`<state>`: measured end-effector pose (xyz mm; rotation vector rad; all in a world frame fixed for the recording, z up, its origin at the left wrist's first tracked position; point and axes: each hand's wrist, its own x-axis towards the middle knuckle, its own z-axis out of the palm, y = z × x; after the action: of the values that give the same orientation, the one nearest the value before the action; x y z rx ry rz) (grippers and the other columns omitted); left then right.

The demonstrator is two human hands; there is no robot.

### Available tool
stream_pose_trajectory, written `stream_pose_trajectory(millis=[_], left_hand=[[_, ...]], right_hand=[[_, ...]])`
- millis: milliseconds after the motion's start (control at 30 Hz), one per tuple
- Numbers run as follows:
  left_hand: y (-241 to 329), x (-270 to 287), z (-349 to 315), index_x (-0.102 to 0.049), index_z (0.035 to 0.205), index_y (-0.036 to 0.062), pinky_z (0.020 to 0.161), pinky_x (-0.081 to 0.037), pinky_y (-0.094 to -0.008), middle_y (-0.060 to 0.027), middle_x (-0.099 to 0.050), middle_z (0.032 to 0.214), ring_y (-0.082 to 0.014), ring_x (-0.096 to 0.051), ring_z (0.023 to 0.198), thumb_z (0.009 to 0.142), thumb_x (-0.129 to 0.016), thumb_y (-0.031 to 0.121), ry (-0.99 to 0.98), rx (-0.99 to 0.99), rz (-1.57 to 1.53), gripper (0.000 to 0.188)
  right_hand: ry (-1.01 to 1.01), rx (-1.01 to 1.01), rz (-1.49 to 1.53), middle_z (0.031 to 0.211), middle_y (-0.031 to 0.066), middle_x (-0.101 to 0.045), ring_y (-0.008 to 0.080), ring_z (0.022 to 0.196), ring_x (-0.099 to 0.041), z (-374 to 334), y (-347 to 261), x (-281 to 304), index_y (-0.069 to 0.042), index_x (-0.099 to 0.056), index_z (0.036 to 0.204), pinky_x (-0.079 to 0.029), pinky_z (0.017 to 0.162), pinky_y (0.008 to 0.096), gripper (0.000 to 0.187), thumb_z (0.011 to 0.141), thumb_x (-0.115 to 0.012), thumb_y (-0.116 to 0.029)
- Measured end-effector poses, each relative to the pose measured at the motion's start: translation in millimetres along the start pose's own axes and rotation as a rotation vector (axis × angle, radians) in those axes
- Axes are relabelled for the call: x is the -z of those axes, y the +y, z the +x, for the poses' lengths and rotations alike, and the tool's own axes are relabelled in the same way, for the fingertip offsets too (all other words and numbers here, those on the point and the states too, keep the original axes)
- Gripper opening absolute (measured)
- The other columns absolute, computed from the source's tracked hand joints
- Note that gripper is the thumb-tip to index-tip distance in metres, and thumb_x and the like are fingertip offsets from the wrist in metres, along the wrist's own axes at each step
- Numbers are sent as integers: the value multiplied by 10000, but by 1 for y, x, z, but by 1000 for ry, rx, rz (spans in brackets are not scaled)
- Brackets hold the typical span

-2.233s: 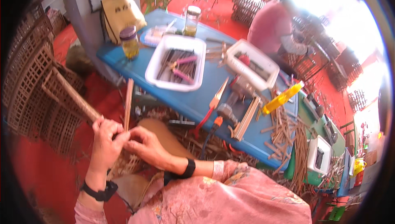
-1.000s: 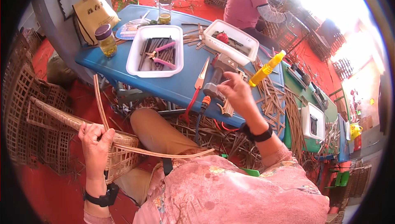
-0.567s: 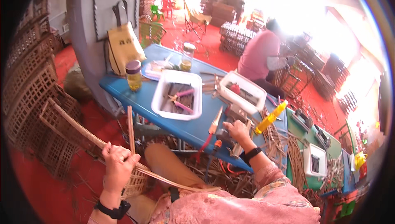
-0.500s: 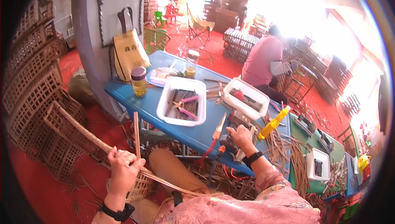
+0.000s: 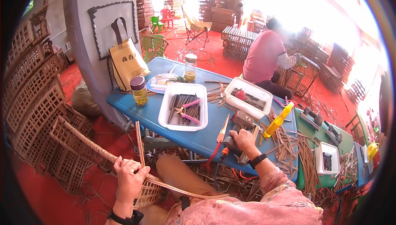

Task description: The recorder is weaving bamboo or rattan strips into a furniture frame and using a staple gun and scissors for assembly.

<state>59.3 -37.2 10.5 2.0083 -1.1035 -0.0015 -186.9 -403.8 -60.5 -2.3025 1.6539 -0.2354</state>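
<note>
My left hand (image 5: pixel 130 179) pinches the rim of a woven basket (image 5: pixel 149 194), thumb and fingers closed on the edge. The long rim (image 5: pixel 88 143) runs from the far left past this hand toward my body. A pair of thin upright strips (image 5: pixel 139 142) stands up beside my fingers. On the blue table's front edge, my right hand (image 5: pixel 245 140) is wrapped round the handle of a dark nail gun (image 5: pixel 244 120), which has an orange fitting (image 5: pixel 224 153) at its end and a hose hanging down. Next to the nail gun lies a pointed blade tool with a red handle (image 5: pixel 219 140).
On the blue table (image 5: pixel 165 66) are a white tray of dark pieces and pink-handled pliers (image 5: pixel 190 111), another white tray (image 5: pixel 250 111), jars (image 5: pixel 139 95), a yellow bottle (image 5: pixel 277 121) and loose strips (image 5: pixel 284 148). A person (image 5: pixel 264 60) sits behind. Woven baskets (image 5: pixel 33 88) stack left.
My view has shifted slightly, so the table sits a little lower. My right hand's fingers have settled round the nail gun's handle. The left hand stays on the basket rim.
</note>
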Motion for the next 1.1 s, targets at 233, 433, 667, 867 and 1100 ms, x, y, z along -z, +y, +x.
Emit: stream_pose_trajectory(millis=[233,433,667,867,1100], left_hand=[[1,-1,-2,-578,671,20,1170,-207,-455,-23,-590,706,-190,-576,805,773,-773,168,23,8,-15,265],[-5,2,-3,-587,707,47,1160,-227,-476,-18,-585,729,-211,-577,850,775,-804,186,-25,9,29,267],[-2,1,-2,-579,704,43,1174,-213,-472,-14,-597,735,-198,-577,855,774,-806,181,-25,17,14,275],[3,2,-1,-576,698,41,1176,-208,-468,-13,-603,741,-194,-575,851,775,-805,174,-33,28,-7,275],[5,2,0,-569,680,35,1167,-214,-461,-16,-599,735,-192,-571,841,770,-803,161,-27,32,5,280]], right_hand=[[52,1,15,964,303,-710,437,967,-695,-6,-2,-1,54,-739,966,-516,875,510,708,916,-554,-627],[58,28,-6,932,285,-720,427,934,-709,-9,-7,2,49,-727,962,-536,848,506,659,941,-552,-586],[67,40,12,929,298,-711,439,928,-702,-5,-3,-5,49,-721,951,-532,821,524,680,949,-533,-604],[72,32,9,923,285,-718,434,926,-705,-6,-6,-4,48,-713,965,-533,834,512,655,961,-534,-582],[86,32,-1,930,282,-717,426,938,-703,-8,-8,-2,38,-712,952,-532,838,512,666,968,-514,-598]])
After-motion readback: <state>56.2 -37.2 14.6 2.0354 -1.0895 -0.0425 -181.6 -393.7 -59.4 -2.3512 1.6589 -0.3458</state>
